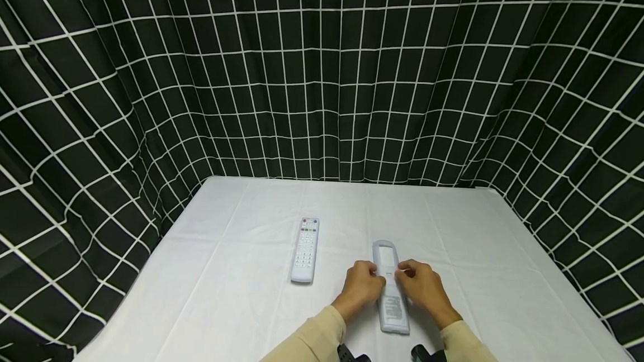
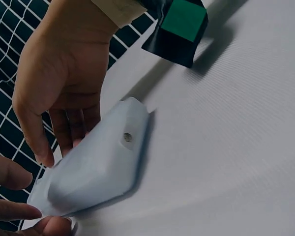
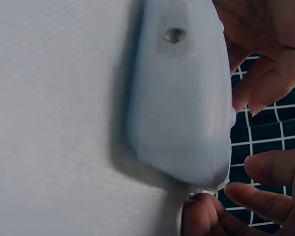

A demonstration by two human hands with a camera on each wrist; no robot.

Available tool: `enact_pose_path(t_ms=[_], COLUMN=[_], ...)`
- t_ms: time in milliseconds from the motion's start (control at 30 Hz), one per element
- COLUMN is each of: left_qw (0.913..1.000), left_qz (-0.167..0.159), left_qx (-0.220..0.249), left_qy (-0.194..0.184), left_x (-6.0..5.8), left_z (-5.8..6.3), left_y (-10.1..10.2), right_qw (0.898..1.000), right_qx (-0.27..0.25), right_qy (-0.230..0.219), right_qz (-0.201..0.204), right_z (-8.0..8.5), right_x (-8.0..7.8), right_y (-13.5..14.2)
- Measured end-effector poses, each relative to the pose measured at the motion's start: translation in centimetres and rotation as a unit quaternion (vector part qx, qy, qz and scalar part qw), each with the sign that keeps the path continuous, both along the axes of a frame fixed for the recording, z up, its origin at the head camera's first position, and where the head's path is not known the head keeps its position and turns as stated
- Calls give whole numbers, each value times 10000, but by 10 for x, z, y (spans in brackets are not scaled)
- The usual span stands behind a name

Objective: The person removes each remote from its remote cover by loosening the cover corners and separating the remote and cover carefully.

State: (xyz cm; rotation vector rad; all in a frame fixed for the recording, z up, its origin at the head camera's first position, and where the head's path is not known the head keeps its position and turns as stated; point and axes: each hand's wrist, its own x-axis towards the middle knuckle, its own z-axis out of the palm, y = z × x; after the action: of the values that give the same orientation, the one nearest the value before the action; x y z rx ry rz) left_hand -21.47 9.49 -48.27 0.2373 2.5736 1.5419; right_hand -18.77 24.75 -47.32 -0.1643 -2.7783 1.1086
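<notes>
Left hand (image 1: 360, 284), right hand (image 1: 424, 287): curled, gripping opposite edges | Face-down remote (image 1: 392, 297): side grip presumably keeps back exposed

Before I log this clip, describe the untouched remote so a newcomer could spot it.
On the white-clothed table, beyond and left of the left hand, lies a white remote control. Its buttons face up, coloured ones near the far end, unlike the face-down remote.

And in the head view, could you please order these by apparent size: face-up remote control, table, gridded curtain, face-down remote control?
1. Gridded curtain
2. Table
3. Face-down remote control
4. Face-up remote control
The third lies nearer; real sizes are unsure.
</notes>
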Motion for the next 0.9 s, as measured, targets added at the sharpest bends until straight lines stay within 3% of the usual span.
enact_pose_path(t_ms=[367,733,900], left_qw=[9949,9908,9872], left_qz=[218,509,664], left_qx=[391,942,1218], left_qy=[-902,-825,-790], left_x=[-8,-8,-8], left_z=[7,10,14], left_y=[4,7,7], right_qw=[9995,9983,9959], right_qx=[-244,-313,-691], right_qy=[-140,187,218], right_qz=[-166,-446,-539], right_z=[-2,4,8], right_x=[-9,-11,-10], right_y=[-1,-3,-5])
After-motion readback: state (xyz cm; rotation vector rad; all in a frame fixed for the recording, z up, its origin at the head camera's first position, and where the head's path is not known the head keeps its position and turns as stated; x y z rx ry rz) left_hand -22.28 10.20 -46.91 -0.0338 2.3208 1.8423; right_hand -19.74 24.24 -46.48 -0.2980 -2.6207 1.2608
